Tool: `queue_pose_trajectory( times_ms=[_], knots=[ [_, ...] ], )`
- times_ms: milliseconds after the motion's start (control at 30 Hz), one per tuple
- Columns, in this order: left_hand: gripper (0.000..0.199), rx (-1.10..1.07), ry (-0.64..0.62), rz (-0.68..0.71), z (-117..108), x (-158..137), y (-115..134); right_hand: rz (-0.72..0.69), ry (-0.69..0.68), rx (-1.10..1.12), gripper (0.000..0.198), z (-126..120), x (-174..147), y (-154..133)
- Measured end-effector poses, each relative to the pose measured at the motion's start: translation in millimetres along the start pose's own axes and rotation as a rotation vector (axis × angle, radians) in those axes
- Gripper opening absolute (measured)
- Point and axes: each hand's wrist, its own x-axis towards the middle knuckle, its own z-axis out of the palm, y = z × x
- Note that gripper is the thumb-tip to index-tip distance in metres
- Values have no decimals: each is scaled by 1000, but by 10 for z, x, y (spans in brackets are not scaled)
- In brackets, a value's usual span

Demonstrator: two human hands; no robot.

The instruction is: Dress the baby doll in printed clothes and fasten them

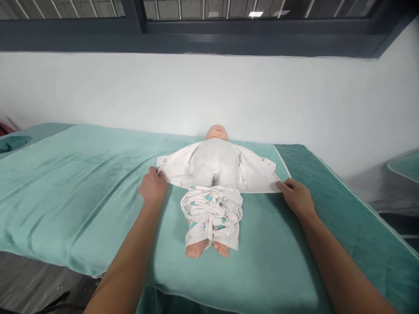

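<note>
A baby doll lies on its back on a teal towel, head toward the wall. Its white top is spread open to both sides, baring the pale torso. Patterned white trousers are bunched around its legs, with bare feet showing below. My left hand grips the lower left corner of the open top. My right hand pinches the lower right corner of the top.
The towel covers a padded table against a white wall. A darker green cloth lies under it at the right. Another teal-covered surface shows at the far right; a dark window frame runs above.
</note>
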Motion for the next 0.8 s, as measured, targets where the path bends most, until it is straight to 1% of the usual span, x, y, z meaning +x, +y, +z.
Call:
queue_pose_trajectory(
  times_ms=[100,167,200,267,333,367,400,467,500,567,633,667,700,800],
  knots=[
    [23,-17,6,-4,25,30,-10,-3,-16,-127,29,60,2,9],
    [23,-61,29,11,53,54,-25,-11,23,-180,26,113,10,26],
    [24,-86,56,38,66,62,-30,-38,68,-186,23,139,11,28],
    [28,-115,143,137,84,59,-26,-152,207,-153,19,188,-2,1],
    [30,-121,226,287,88,22,8,-322,337,-57,17,237,-52,-99],
    [29,-124,238,382,86,-8,35,-406,361,12,15,265,-92,-179],
    [27,-134,220,489,84,-42,68,-484,356,83,12,296,-143,-276],
    [24,-168,99,722,79,-116,135,-595,234,203,7,365,-259,-492],
    [23,-186,20,826,79,-149,164,-645,154,216,7,399,-316,-595],
    [20,-203,-122,961,80,-195,204,-731,-59,177,9,453,-406,-757],
    [21,-191,-192,1003,79,-215,218,-774,-225,104,13,480,-453,-835],
    [23,-181,-207,1007,76,-218,218,-775,-272,77,14,484,-462,-845],
    [24,-173,-220,1006,73,-219,217,-769,-296,57,14,484,-464,-840],
    [24,-184,-265,959,55,-223,213,-708,-285,43,16,473,-453,-792]
  ],
)
